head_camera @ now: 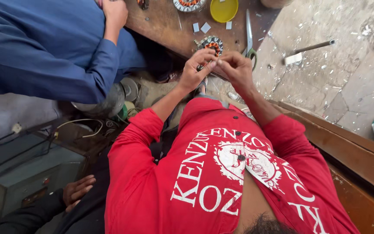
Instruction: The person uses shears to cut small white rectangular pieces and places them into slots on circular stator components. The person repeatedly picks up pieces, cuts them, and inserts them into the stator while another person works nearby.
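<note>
My left hand (194, 71) and my right hand (237, 68) meet fingertip to fingertip at the near edge of a brown wooden table (165, 26). Between them they pinch a small pale piece (218, 62), too small to identify. Just behind the fingers lies a round motor stator with copper windings (211, 44). Green-handled scissors (249, 41) lie to the right of it. My red printed shirt fills the lower middle of the view.
A second stator (189, 4), a yellow lid (224, 9) and small white slips (204, 27) lie farther back. A person in blue rests a hand (114, 13) on the table at left. Another person's hand (78, 190) shows at bottom left, beside a grey machine (31, 173). A metal rod (313, 45) lies on the stone floor.
</note>
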